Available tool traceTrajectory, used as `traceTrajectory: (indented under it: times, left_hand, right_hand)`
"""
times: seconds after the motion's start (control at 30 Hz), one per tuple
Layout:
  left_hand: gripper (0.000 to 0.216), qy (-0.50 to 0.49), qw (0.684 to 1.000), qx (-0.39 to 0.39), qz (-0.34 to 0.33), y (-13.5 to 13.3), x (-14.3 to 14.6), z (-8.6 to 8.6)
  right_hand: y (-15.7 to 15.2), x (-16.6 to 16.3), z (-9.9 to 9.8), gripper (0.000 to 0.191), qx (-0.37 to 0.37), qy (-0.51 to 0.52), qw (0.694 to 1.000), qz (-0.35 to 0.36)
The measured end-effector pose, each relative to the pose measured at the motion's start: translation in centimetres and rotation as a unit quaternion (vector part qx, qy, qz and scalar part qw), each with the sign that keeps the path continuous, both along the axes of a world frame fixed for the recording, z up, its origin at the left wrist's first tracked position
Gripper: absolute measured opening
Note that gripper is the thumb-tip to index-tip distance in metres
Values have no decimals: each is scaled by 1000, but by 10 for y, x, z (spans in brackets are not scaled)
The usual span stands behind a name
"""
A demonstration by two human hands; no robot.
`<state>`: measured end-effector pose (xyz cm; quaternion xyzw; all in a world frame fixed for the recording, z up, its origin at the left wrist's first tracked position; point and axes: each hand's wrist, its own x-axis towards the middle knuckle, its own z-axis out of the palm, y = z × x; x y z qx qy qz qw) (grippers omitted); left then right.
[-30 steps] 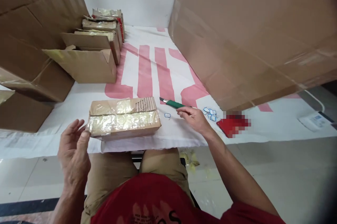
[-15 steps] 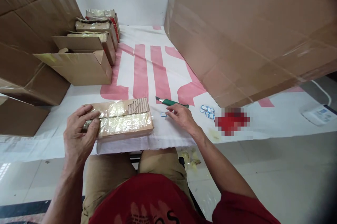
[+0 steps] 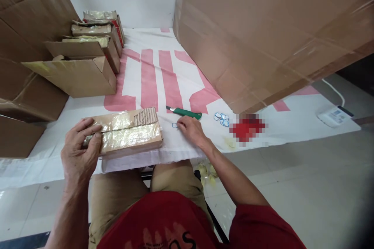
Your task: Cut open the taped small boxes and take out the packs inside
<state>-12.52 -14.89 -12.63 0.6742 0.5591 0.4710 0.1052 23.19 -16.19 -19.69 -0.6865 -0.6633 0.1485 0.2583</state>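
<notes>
The left hand (image 3: 78, 151) clasped the left end of a flat brown cardboard parcel wrapped in shiny clear tape (image 3: 128, 134), thumb on top and fingers curled over its edge. The parcel lay flat near the front edge of the white surface with broad red markings (image 3: 146, 85), just above the person's knees. The right hand (image 3: 189, 130) rested palm down beside the parcel's right end, its fingertips at a single small white label with a blue border (image 3: 174, 125); whether they pinched the label or only touched it could not be told. A green-handled utility knife (image 3: 184, 112) lay just beyond that hand. To its right sat a little heap of blue-bordered labels (image 3: 221, 119). A very large brown cardboard box (image 3: 263, 34) filled the right side, and a row of small open cardboard boxes (image 3: 78, 73) stood at the left.
</notes>
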Motion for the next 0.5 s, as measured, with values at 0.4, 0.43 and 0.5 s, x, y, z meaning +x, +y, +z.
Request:
traceTrajectory:
  times: [0.4, 0.43, 0.5]
  left_hand:
    - [28, -13, 1000, -3, 16, -9, 6, 7]
    - [28, -18, 1000, -2, 16, -10, 5, 7]
    - [28, -31, 999, -14, 13, -7, 1, 2]
  right_hand:
    - [-43, 109, 30, 27, -4, -80, 980, -183]
    - [-46, 120, 31, 26, -24, -98, 974, -201]
    - [-49, 136, 33, 25, -63, -132, 962, -229]
